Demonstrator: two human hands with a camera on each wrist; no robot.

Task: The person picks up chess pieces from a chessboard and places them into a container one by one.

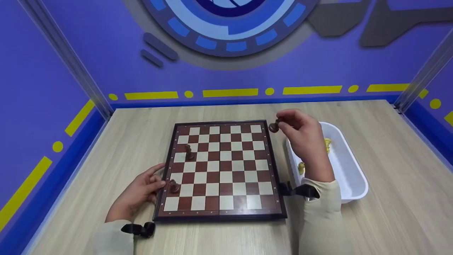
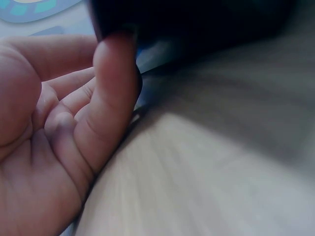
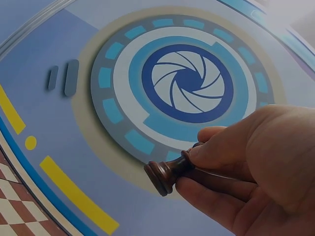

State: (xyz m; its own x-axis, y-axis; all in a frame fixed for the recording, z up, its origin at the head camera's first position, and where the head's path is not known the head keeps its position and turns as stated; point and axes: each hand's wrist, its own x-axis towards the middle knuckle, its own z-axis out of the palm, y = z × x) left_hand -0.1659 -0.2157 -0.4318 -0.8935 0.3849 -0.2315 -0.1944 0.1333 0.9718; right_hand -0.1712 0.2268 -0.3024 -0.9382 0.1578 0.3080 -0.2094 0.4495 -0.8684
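Note:
My right hand (image 1: 304, 136) pinches a dark brown chess piece (image 1: 273, 127) just beyond the upper right corner of the chessboard (image 1: 231, 165). In the right wrist view, the chess piece (image 3: 167, 172) is tilted, its round base pointing left. Fingers cover its top, so its exact kind is hidden. My left hand (image 1: 138, 191) rests at the board's left edge, thumb and forefinger touching the side. Two dark pieces are on the board: a tall one (image 1: 189, 153) on the left side and a shorter one (image 1: 174, 186) near the left thumb.
A white plastic tray (image 1: 348, 170) stands right of the board, partly behind the right forearm. Yellowish chess pieces (image 1: 327, 144) lie in it. Blue-purple panels (image 1: 116, 71) wall in the wooden table (image 1: 141, 138) at the back and sides.

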